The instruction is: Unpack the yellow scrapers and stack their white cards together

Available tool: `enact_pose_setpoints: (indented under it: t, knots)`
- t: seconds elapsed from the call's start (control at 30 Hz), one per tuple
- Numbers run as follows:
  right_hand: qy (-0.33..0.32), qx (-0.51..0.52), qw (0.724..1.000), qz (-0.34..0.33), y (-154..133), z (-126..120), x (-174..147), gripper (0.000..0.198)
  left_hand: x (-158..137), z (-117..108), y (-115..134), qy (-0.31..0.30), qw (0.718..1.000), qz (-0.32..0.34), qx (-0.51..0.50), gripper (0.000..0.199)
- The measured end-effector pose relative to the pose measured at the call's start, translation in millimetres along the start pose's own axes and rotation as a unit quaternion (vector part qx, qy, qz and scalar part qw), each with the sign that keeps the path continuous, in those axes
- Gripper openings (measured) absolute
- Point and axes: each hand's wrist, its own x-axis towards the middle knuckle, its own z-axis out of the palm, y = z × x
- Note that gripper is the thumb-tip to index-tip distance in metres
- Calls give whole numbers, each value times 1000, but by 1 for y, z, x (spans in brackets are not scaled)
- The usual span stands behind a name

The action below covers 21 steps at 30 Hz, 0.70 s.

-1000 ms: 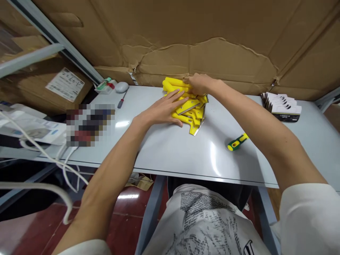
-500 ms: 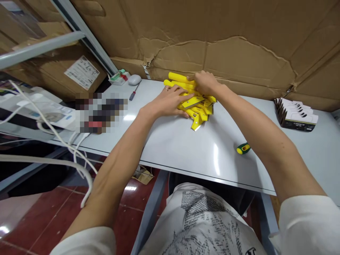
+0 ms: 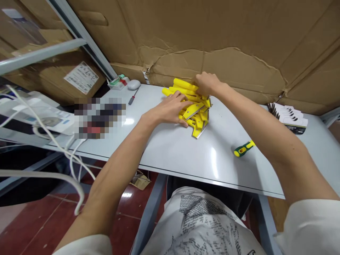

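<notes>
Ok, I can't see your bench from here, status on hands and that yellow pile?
Left hand flat on the yellow scrapers. Right hand gripping the pile's far end. Green-yellow screwdriver lies apart on the table, not in the way.

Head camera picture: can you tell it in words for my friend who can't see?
Two bare hands, the left hand and the right hand, press on a pile of yellow scrapers on a grey table. A green-and-yellow screwdriver lies to the right.
</notes>
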Motion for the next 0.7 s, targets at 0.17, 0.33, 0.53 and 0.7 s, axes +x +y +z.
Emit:
enact_pose_setpoints:
  t: [0.17, 0.33, 0.53, 0.7]
  knots:
    - [-75, 11, 994, 83, 6, -8, -18, 71, 3, 7, 8, 18, 999, -8, 28, 101]
    - [-105, 112, 985, 81, -5, -5, -16, 67, 5, 11, 6, 18, 998, -33, 47, 95]
    - [-89, 96, 989, 74, -16, -5, -10, 67, 3, 7, 0, 5, 998, -47, 39, 95]
    - [-86, 102, 989, 59, -23, -5, -9, 71, -4, 1, -18, -9, 998, -63, -24, 96]
